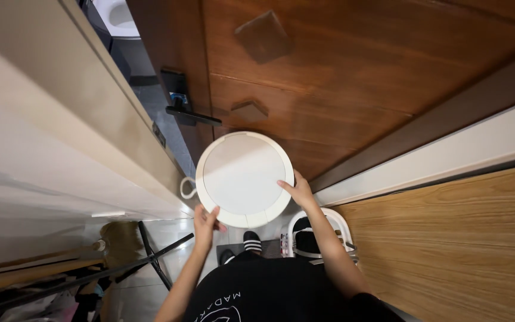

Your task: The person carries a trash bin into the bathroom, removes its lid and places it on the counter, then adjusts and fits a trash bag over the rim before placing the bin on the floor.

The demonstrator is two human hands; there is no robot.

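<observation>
A round white lidded bin is held up in front of me, its flat top facing the camera. My left hand grips its lower left rim. My right hand holds its right rim, fingers lying over the edge. Both arms reach up from my black shirt at the bottom of the view.
A brown wooden door with a black lever handle stands just beyond the bin, partly open. A cream wall runs on the left, a wood-panelled wall on the right. A white basket sits on the floor by my feet; a black rack stands lower left.
</observation>
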